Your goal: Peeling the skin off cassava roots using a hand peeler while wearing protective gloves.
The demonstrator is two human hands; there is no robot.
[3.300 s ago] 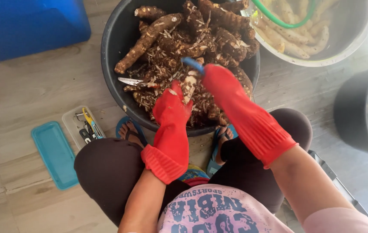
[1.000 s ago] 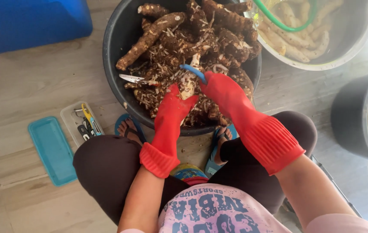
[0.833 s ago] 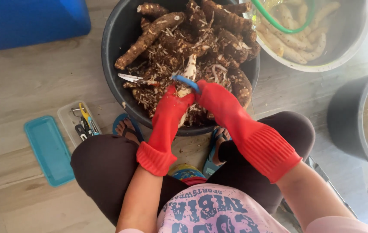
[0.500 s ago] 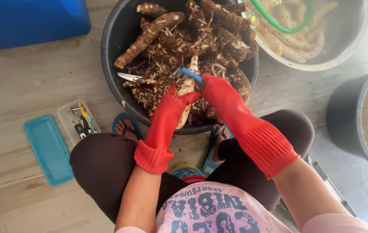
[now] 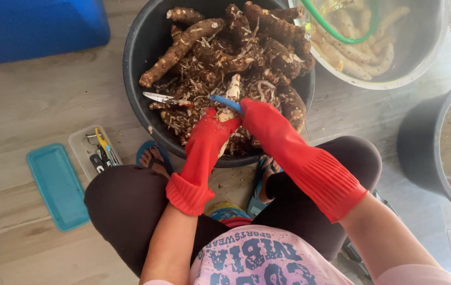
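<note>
Two tubs [image 5: 141, 79] [image 5: 421, 132] beside steel bowl [image 5: 421, 68]

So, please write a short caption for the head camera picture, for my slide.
Red-gloved left hand holds a pale root over a black tub while right hand works a blue-handled peeler.

Your hands meet over the tub [image 5: 135, 68] of roots [image 5: 246, 47] between your knees; a bowl [image 5: 421, 68] sits right, a tray [image 5: 56, 184] left.

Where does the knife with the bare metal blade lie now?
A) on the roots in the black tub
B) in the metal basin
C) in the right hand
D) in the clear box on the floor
A: the knife rests on the roots inside the black tub, apart from both gloved hands.
</note>
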